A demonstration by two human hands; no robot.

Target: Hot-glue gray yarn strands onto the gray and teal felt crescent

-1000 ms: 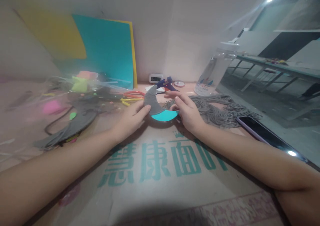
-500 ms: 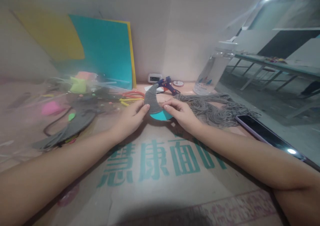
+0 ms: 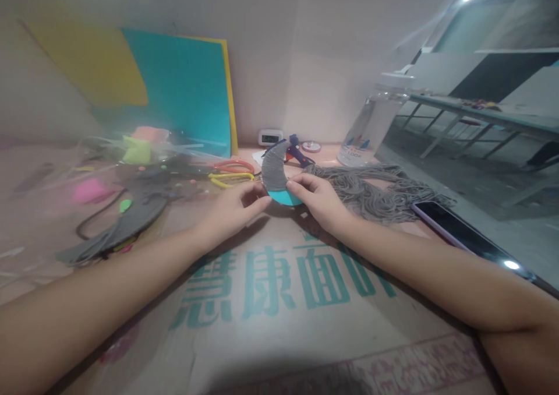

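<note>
A crescent cutout (image 3: pixel 275 170) stands tilted up between my hands, wound with grey yarn over its upper part. Its lower end is bare turquoise. My right hand (image 3: pixel 318 200) pinches the crescent at its lower right, thumb in front and the other fingers partly hidden. At the lower left edge is my left hand (image 3: pixel 236 208), its thumb and curled fingers apart; whether its fingertips touch the crescent is hard to see. Behind the crescent lies a blue glue gun (image 3: pixel 299 153). To the right of my right hand spreads a heap of grey yarn (image 3: pixel 371 191).
Scissors (image 3: pixel 231 173) with red and yellow handles lie behind my left hand. A larger grey yarn-covered piece (image 3: pixel 135 220) is at left. Coloured sheets (image 3: pixel 187 92) lean on the wall. A small clock (image 3: pixel 271 137), a clear bottle (image 3: pixel 367 127) and a phone (image 3: pixel 467 232) stand or lie around.
The crescent has shifted a little right and turned, its tip now pointing more to the right. My left thumb has come off its face, and that hand has loosened.
</note>
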